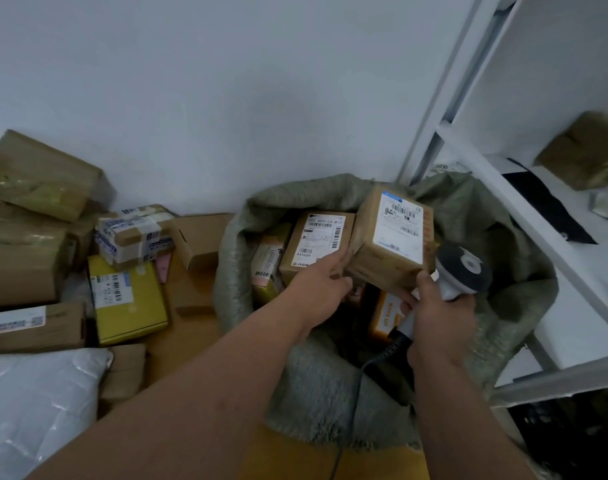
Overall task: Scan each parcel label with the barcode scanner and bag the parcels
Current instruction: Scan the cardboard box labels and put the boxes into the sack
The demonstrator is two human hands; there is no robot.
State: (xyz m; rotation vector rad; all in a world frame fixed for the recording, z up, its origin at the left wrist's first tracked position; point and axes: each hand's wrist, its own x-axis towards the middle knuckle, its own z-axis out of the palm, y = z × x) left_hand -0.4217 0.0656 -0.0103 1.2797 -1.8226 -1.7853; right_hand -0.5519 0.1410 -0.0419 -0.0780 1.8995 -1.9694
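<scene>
My right hand [437, 317] grips the grey-headed corded barcode scanner [458, 271]; my left hand [321, 285] holds the taped brown cardboard parcel with a white label [394, 237] over the open grey-green woven sack [330, 393]. It looks stiff and light, with slick tape: I'd hold its corners.
</scene>
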